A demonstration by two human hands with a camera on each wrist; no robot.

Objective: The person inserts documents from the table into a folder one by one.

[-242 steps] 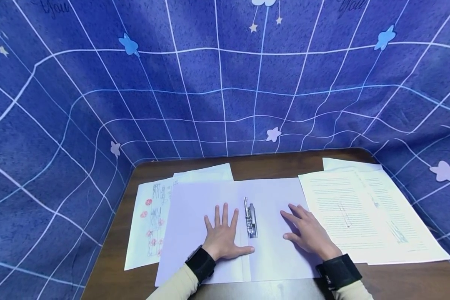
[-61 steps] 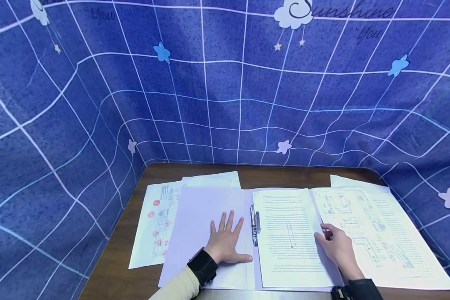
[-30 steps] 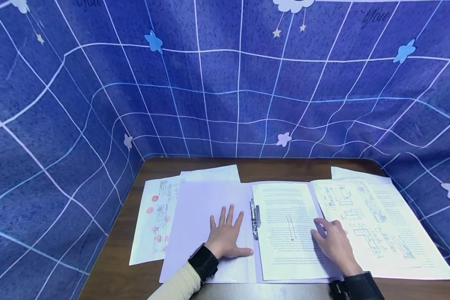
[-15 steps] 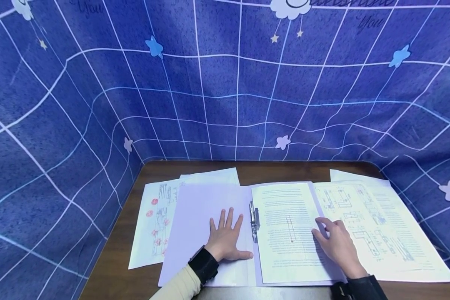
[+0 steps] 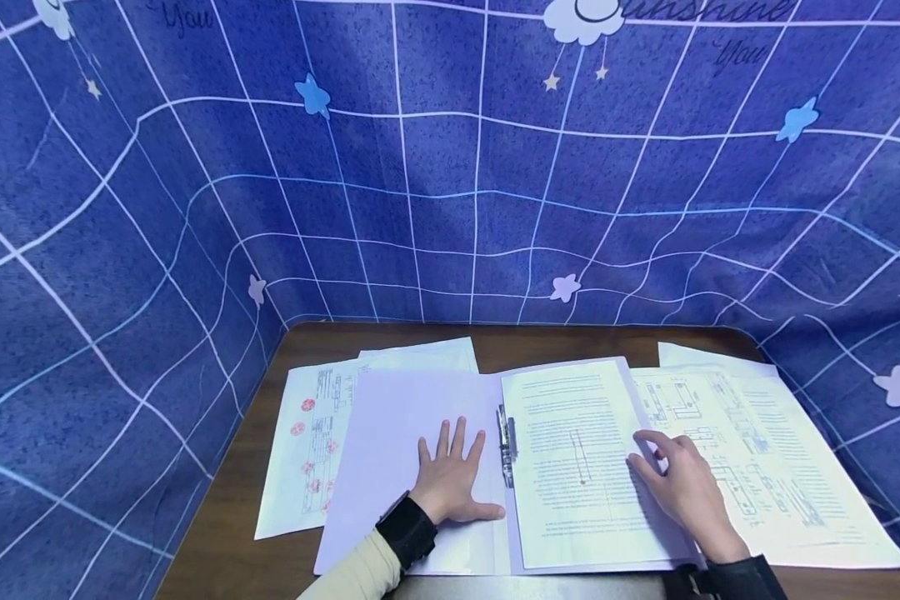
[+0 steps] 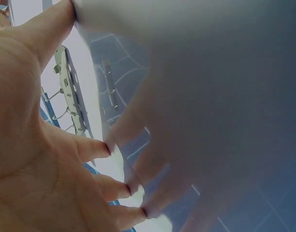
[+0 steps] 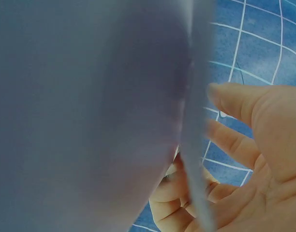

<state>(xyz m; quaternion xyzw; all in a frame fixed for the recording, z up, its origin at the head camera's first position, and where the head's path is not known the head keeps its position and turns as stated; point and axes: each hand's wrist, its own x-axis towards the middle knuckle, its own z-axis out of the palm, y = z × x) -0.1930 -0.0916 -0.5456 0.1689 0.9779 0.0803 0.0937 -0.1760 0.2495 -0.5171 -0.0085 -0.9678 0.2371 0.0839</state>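
Observation:
A pale lavender file folder (image 5: 390,433) lies spread on the desk, with a metal clip (image 5: 507,446) near its spine. On its right cover rests a printed sheet (image 5: 570,500), its left edge beside the clip; I cannot tell whether the clip holds it. My left hand (image 5: 450,483) lies with spread fingers on the left cover; the left wrist view shows the palm side over a glossy, reflecting surface. My right hand (image 5: 686,492) pinches the right cover's outer edge, which stands slightly raised. In the right wrist view, thumb and fingers of this hand (image 7: 269,159) are at that edge.
Papers with red stamps (image 5: 300,467) stick out from under the folder on the left. More printed sheets (image 5: 802,467), some with drawings, lie to the right. The brown wooden desk (image 5: 570,337) ends at a blue patterned curtain (image 5: 435,217).
The printed sheet came from the right pile onto the right cover. Lately the cover's right edge has risen a little with the right hand. The left hand has stayed in place.

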